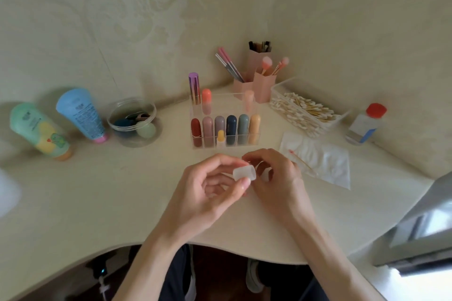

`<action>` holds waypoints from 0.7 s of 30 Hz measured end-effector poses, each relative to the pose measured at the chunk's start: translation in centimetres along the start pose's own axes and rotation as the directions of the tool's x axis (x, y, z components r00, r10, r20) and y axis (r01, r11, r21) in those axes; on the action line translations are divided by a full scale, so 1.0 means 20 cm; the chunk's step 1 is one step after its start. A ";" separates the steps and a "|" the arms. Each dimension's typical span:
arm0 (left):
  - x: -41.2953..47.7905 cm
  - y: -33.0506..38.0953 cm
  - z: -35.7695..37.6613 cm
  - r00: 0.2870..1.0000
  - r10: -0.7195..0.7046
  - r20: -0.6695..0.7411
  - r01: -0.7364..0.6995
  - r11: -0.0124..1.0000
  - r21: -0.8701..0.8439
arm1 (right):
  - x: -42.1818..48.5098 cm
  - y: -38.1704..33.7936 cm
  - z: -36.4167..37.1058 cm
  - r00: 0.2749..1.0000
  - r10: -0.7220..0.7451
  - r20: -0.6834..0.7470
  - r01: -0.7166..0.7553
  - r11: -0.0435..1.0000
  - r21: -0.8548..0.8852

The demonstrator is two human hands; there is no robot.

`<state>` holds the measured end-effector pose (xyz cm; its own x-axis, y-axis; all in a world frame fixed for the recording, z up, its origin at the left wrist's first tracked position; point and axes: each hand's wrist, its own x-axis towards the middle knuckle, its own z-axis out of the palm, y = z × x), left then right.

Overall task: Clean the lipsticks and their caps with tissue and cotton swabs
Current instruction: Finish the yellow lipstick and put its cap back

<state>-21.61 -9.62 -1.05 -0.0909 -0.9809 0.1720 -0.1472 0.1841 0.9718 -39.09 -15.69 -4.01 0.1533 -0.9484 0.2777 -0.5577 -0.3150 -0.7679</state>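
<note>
My left hand (208, 190) pinches a frosted clear lipstick cap (244, 173) between thumb and fingers above the table's middle. Fingertips of my right hand (276, 176) touch the cap's far end and curl around something mostly hidden behind it. A clear organizer (226, 144) just beyond holds several coloured lipsticks (231, 129) upright. A white tissue (327, 161) lies flat to the right, and a used cotton swab (302, 160) with a red-stained tip rests on it. Several clean cotton swabs fill a clear tray (305, 110).
Two tubes, green (39, 129) and blue (82, 115), lie at the left beside a clear round bowl (134, 122). Pink brush holders (256, 80) stand in the corner. A red-capped bottle (365, 124) stands at the right. A grey object (420, 225) borders the right edge.
</note>
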 end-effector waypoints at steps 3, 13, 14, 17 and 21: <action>0.03 -0.02 0.04 1.000 -0.023 0.008 0.023 1.000 0.021 | 0.01 0.06 -0.07 0.993 -0.031 -0.113 0.010 0.983 -0.184; 0.08 -0.10 0.01 0.998 -0.062 -0.032 0.064 0.994 0.087 | 0.05 0.28 -0.25 0.954 0.054 -0.294 -0.204 0.837 -0.507; 0.07 -0.11 -0.01 0.997 -0.065 -0.033 0.068 0.994 0.088 | 0.05 0.27 -0.25 0.954 0.028 -0.300 -0.184 0.842 -0.507; 0.04 -0.12 -0.07 0.996 -0.076 -0.056 0.079 0.995 0.068 | 0.04 0.22 -0.24 0.960 -0.097 -0.264 -0.026 0.905 -0.424; 0.01 -0.11 -0.19 0.990 -0.109 -0.094 0.115 0.992 0.053 | 0.03 0.06 -0.20 0.985 -0.161 0.070 0.166 0.984 -0.072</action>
<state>-17.65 -10.45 -2.63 0.0187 -0.9967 0.0792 -0.2086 0.0736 0.9752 -42.98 -16.44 -2.54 0.2976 -0.8857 0.3563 -0.5818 -0.4642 -0.6679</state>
